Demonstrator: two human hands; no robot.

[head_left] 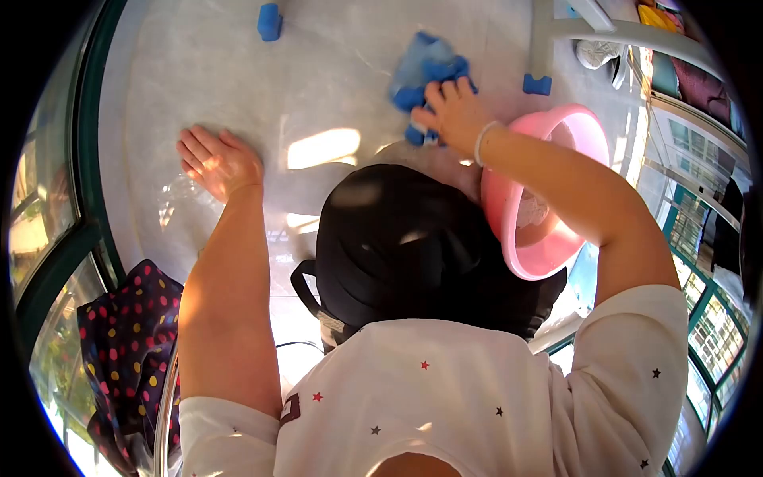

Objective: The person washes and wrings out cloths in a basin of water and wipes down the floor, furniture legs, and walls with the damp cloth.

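On the pale floor at the left, my left hand [220,164] lies flat with its fingers spread and nothing in it. My right hand [459,119] presses on a crumpled blue cloth [429,67], its fingers over the cloth's lower right part; the cloth is somewhat blurred. Beside my right forearm stands a pink basin [520,230] with cloudy water in it, partly hidden by the arm.
A blue block-like foot [270,22] is at the top, another blue foot [537,84] under a white frame [636,32] at the upper right. A white shoe [598,53] lies behind the frame. A dotted dark cloth [131,342] hangs at the lower left, near green-framed windows.
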